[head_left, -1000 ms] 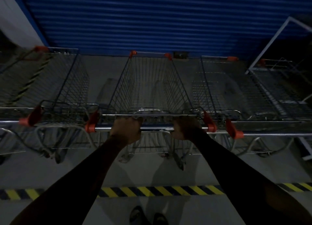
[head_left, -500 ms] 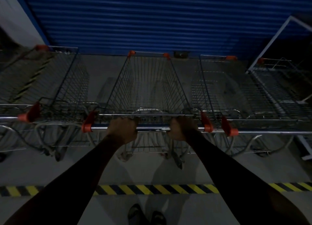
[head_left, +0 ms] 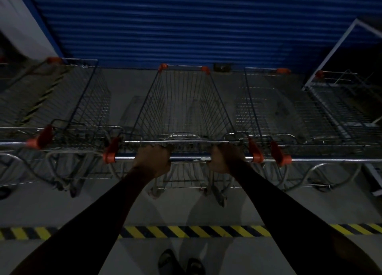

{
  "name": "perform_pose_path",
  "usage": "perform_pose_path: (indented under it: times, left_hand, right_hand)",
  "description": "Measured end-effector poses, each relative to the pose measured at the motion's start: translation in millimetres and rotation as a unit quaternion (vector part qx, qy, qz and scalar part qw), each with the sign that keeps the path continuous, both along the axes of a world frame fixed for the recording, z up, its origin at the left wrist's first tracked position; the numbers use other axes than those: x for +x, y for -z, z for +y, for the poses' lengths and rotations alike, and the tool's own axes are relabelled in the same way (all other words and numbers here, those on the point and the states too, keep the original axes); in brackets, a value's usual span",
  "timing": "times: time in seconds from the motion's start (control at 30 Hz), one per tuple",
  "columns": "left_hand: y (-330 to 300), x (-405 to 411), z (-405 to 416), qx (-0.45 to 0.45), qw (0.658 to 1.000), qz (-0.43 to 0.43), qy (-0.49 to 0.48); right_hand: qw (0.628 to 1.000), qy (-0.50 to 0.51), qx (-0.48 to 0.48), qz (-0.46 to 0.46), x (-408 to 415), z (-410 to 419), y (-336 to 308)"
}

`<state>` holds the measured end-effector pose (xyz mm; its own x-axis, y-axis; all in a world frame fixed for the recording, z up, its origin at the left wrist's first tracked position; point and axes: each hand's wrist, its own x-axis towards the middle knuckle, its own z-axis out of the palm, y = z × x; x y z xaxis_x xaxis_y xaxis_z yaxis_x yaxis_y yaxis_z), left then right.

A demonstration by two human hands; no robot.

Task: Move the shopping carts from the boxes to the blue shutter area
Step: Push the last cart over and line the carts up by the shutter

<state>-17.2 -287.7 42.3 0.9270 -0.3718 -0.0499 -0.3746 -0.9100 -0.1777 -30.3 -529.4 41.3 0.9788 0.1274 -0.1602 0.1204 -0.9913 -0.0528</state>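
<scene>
At far left we see a wire cart (head_left: 68,101) parked on the smooth grey floor (head_left: 62,208), its basket a fine grid of thin metal rods with orange plastic caps at the corners. Next comes our cart (head_left: 182,103), the middle one, a tapering wire basket that narrows toward the ribbed blue shutter (head_left: 175,26) and stops just short of it. Our left hand (head_left: 153,161) is wrapped tight round the round metal handle (head_left: 189,158), knuckles up, just right of the orange end cap. Our right hand (head_left: 225,159) is clenched on the same bar, near its right cap, so the basket lies straight ahead between both fists. Both sleeves are dark and reach the wrists. Just beside, to the right, stands another wire cart (head_left: 275,107), its handle nearly level with ours, and past it a fourth (head_left: 341,101) in deep shadow under a slanting white frame (head_left: 330,53). A yellow and black striped strip (head_left: 196,231) crosses the floor beneath our arms.
</scene>
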Motion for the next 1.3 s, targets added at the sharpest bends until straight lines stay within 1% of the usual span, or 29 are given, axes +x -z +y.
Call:
perform_pose_path:
  times: [0.3,0.47,0.5,0.63,0.7,0.8,0.9,0.97,1.13,1.3]
  left_hand:
    - [-0.2,-3.6,-1.3,-0.014,1.000,0.011,-0.014]
    - [-3.1,-4.5,-0.8,-0.033,0.999,0.036,-0.010]
    - [-3.9,-3.7,-0.3,-0.038,0.998,0.049,-0.008]
    - [-6.6,-4.3,6.1,-0.061,0.994,0.092,0.014]
    - [-6.0,-6.8,12.5,-0.110,0.990,0.074,0.045]
    - [-2.2,-11.6,21.9,-0.183,0.979,0.011,0.094]
    - [2.8,-14.5,28.1,-0.181,0.972,-0.092,0.117]
    - [2.9,-17.4,30.1,-0.190,0.967,-0.128,0.112]
    - [-4.5,-27.4,35.5,-0.202,0.963,-0.153,0.088]
    - [-17.3,-26.7,58.7,-0.171,0.973,-0.150,0.045]
  right_hand:
    - [0.999,-0.003,-0.039,-0.021,-3.3,0.8,4.4]
    - [0.999,-0.018,-0.041,-0.007,-5.4,-2.3,1.3]
    - [0.999,-0.031,-0.030,-0.001,-4.8,-4.1,-0.9]
    - [0.993,-0.097,0.066,0.033,-2.0,-11.0,-5.8]
    - [0.988,-0.122,0.092,0.026,-3.1,-12.3,-4.4]
    - [0.984,-0.128,0.122,0.001,-7.0,-8.5,-7.1]
    - [0.984,-0.093,0.126,-0.079,-9.0,5.1,-13.8]
    - [0.982,-0.082,0.122,-0.120,-10.7,17.3,-16.8]
    - [0.974,-0.084,0.112,-0.180,-17.7,54.9,-25.0]
    - [0.969,-0.091,0.097,-0.207,-18.9,99.3,-27.1]
